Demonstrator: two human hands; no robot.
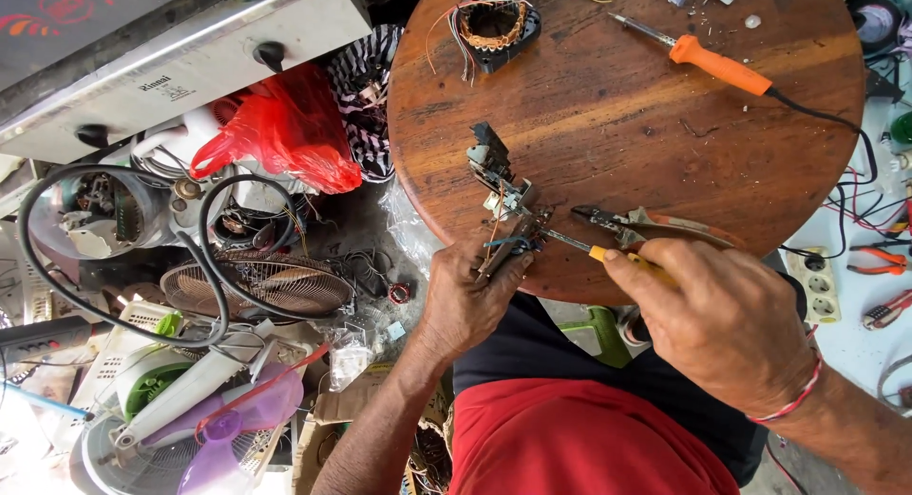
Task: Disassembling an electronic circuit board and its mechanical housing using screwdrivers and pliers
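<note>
At the near edge of the round wooden table (608, 105), the left hand (470, 300) pinches the switch assembly (503, 205) steady while the right hand (727, 319), fingers closed on a yellow-handled screwdriver (594, 251), should keep its tip square in the part.

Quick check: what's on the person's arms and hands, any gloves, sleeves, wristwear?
No gloves: left hand and right hand are both bare. Forearms are uncovered, no sleeves in view. The right wrist carries a thin red-and-white braided band. Nothing shows on the left wrist.
</note>
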